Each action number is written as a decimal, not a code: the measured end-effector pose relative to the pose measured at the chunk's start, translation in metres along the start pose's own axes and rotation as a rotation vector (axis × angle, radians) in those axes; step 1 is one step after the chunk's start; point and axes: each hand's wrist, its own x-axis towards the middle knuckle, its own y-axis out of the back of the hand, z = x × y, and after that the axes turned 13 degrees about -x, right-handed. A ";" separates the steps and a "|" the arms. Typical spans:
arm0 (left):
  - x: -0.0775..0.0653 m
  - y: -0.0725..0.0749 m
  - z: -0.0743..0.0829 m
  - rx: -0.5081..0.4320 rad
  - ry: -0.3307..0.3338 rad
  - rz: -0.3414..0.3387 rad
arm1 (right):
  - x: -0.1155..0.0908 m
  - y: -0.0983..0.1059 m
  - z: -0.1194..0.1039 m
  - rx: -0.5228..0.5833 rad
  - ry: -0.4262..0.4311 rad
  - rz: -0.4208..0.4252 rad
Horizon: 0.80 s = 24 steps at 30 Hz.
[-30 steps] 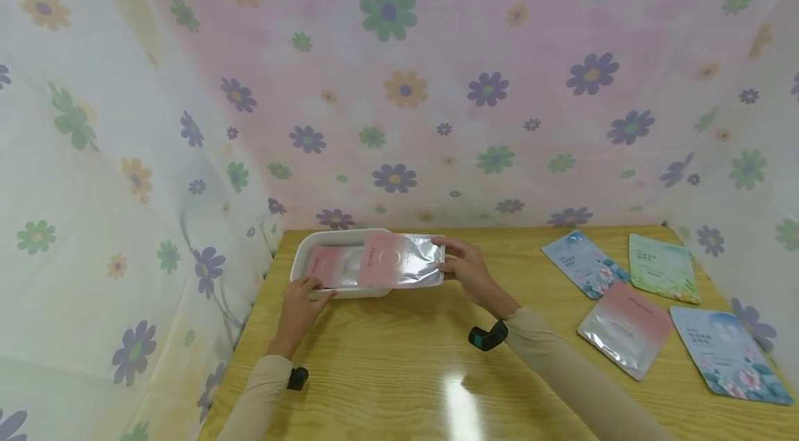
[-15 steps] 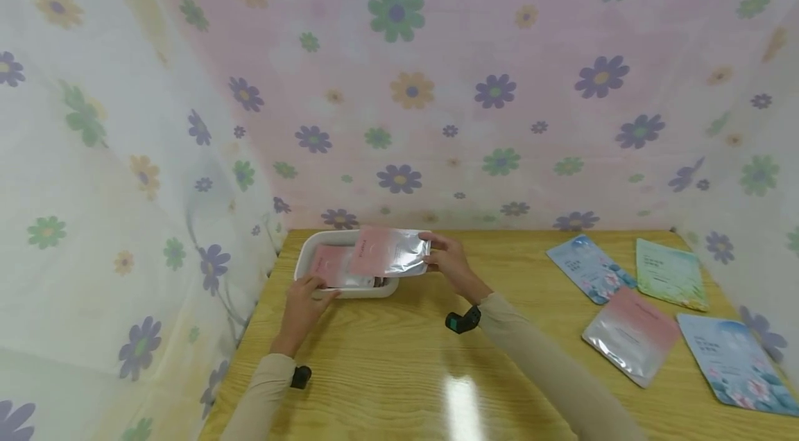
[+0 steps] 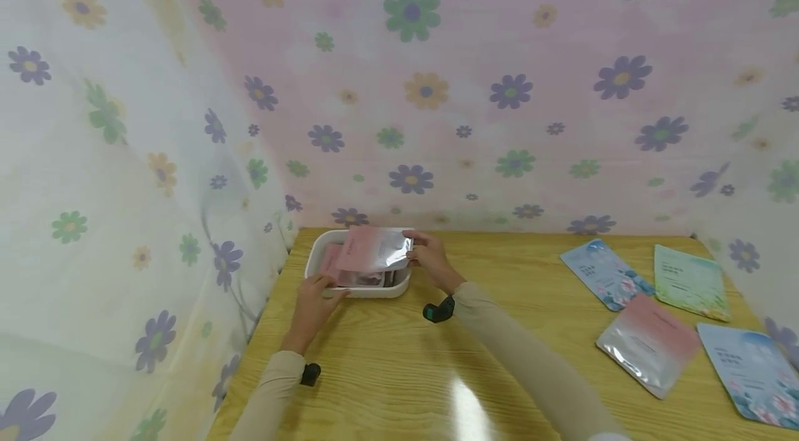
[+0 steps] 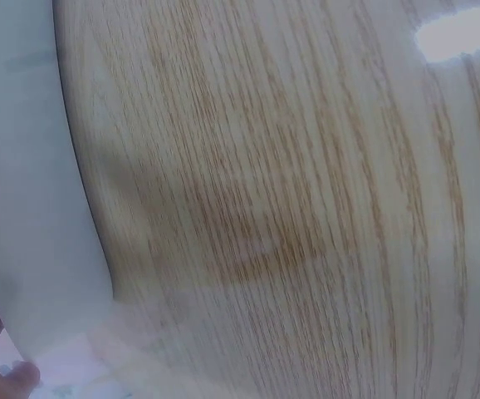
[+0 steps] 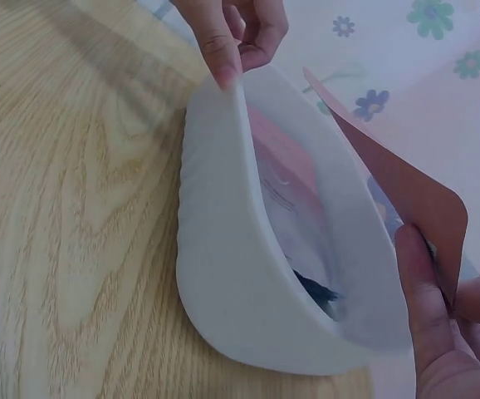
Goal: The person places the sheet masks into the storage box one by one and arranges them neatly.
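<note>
My right hand (image 3: 434, 263) pinches the right edge of a pink-and-silver sheet mask packet (image 3: 373, 249), held over a white plastic bin (image 3: 374, 293). In the right wrist view this packet (image 5: 406, 179) stands tilted above the far rim, between thumb and fingers. The left hand (image 3: 312, 306) grips the bin's near-left rim, its thumb (image 5: 222, 62) on the outer wall and its other fingers over the inside. Another pink packet (image 5: 286, 162) lies inside the bin, with a small dark item (image 5: 315, 288) near it. The left wrist view catches only fingertips (image 4: 7, 378) beside the bin's pale wall.
On the right of the wooden table (image 3: 387, 365) lie a blue packet (image 3: 607, 274), a green packet (image 3: 691, 281), a pink-and-silver packet (image 3: 649, 345) and another blue packet (image 3: 752, 373). Flowered cloth (image 3: 474, 115) hangs behind and at both sides.
The right hand has carried its packet leftward, from beyond the bin's right end to above the bin. The left hand keeps its hold on the rim. The head view has shifted slightly.
</note>
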 end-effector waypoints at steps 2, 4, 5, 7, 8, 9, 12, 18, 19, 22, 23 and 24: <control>0.000 -0.001 -0.001 0.011 0.001 0.002 | 0.005 -0.006 0.003 -0.010 0.000 -0.002; 0.000 -0.001 -0.001 0.014 0.005 0.006 | 0.009 -0.012 0.004 -0.027 -0.008 0.000; 0.000 -0.001 0.000 0.013 0.010 0.007 | 0.010 -0.016 0.005 -0.040 -0.012 0.002; 0.000 -0.001 0.001 0.013 0.011 0.012 | 0.013 -0.022 0.007 -0.059 -0.016 0.009; 0.001 -0.001 0.002 0.011 0.014 0.013 | 0.014 -0.025 0.008 -0.069 -0.016 0.012; 0.001 -0.001 0.002 0.009 0.017 0.013 | 0.015 -0.029 0.008 -0.076 -0.020 0.014; 0.001 -0.001 0.004 0.015 0.022 0.014 | 0.016 -0.036 0.010 -0.076 -0.017 -0.002; -0.001 -0.002 0.002 0.020 0.021 0.008 | 0.016 -0.049 0.013 -0.126 0.019 -0.053; -0.001 -0.002 0.002 0.018 0.020 0.007 | 0.016 -0.050 0.014 -0.156 0.034 -0.054; 0.000 -0.001 0.002 0.012 0.013 0.007 | 0.017 -0.053 0.016 -0.275 0.067 -0.072; 0.000 0.000 0.001 0.010 0.011 0.010 | 0.017 -0.054 0.017 -0.317 0.077 -0.081; 0.000 0.000 0.001 0.008 0.010 0.011 | 0.019 -0.055 0.019 -0.375 0.093 -0.090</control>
